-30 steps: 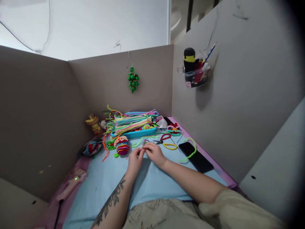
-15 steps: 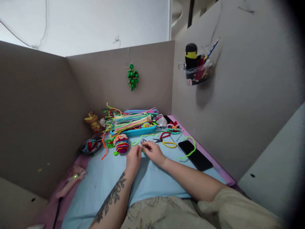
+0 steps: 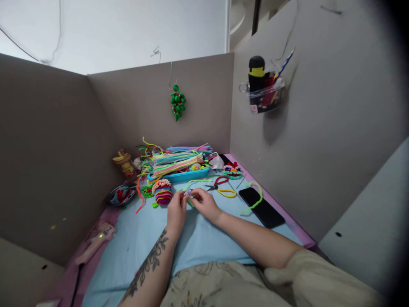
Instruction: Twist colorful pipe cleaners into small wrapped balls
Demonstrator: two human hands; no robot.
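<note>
My left hand and my right hand meet over the blue mat, fingertips pinched together on a small piece of pipe cleaner that looks purple and green. A light green pipe cleaner trails away from the hands toward the back. Just left of my left hand sits a rainbow coiled pipe-cleaner ball. Red-handled scissors and a yellow loop lie just behind my right hand.
A turquoise tray piled with coloured pipe cleaners stands at the back. A black phone with a green pipe cleaner across it lies right. A dish, a pink glue gun and cardboard walls enclose the left.
Both hands have shifted slightly forward and left while working the small piece between the fingertips. The view has tilted a little; nothing else on the mat has moved.
</note>
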